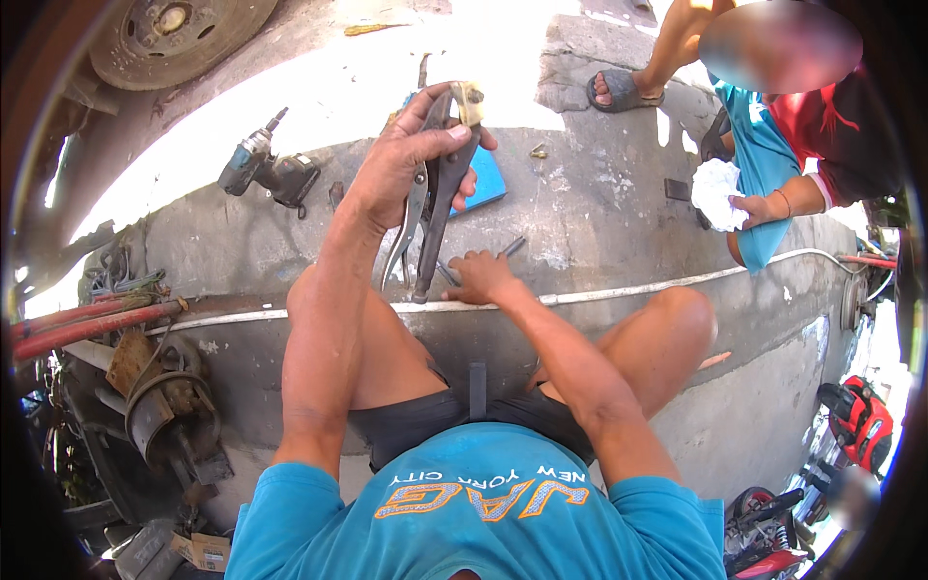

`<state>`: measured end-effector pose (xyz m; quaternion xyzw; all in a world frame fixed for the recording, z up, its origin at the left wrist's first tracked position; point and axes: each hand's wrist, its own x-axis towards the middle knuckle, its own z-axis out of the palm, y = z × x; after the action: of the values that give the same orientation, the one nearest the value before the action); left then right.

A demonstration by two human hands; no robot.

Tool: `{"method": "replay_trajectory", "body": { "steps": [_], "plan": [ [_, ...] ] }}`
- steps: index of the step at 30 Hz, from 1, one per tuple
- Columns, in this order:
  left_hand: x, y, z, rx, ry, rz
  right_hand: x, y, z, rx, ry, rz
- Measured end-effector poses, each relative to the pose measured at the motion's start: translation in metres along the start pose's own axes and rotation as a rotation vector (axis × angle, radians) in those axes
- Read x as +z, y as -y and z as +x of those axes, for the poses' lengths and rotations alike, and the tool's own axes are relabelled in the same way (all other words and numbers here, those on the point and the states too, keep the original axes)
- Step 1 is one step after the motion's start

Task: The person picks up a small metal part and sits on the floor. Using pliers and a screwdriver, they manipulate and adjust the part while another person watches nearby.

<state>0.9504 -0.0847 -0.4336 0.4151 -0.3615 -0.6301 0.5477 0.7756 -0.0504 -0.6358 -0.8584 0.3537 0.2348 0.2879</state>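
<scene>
- The right hand (480, 277) is resting fingers-down on the rough concrete (599, 213), touching small metal pieces (512, 246) (grip on them cannot be told).
- The left hand (401, 159) is closing firmly around steel locking pliers (435, 193), raised above open slab.
- A blue flat box (488, 184) is lying behind; a cordless drill (261, 169) is lying farther left.

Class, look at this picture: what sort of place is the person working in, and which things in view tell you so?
Probably an outdoor roadside repair spot. The left hand holds locking pliers over a concrete floor, with a cordless drill, a brake disc and worn metal parts lying about.
</scene>
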Motion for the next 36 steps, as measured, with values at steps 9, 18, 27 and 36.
{"method": "replay_trajectory", "body": {
  "steps": [9,18,27,36],
  "plan": [
    [0.004,0.0,-0.007,-0.049,0.086,0.062,0.067,-0.012,0.004,-0.158,-0.232,-0.212],
    [-0.001,0.01,0.0,-0.063,0.053,-0.004,0.052,-0.004,0.02,-0.242,-0.38,0.659],
    [-0.026,-0.019,-0.011,0.124,-0.139,0.041,-0.11,0.007,-0.119,-0.264,-0.214,1.885],
    [0.004,-0.009,-0.018,-0.013,-0.095,0.179,-0.159,-0.017,-0.187,-0.495,-0.539,1.989]
  ]
}}
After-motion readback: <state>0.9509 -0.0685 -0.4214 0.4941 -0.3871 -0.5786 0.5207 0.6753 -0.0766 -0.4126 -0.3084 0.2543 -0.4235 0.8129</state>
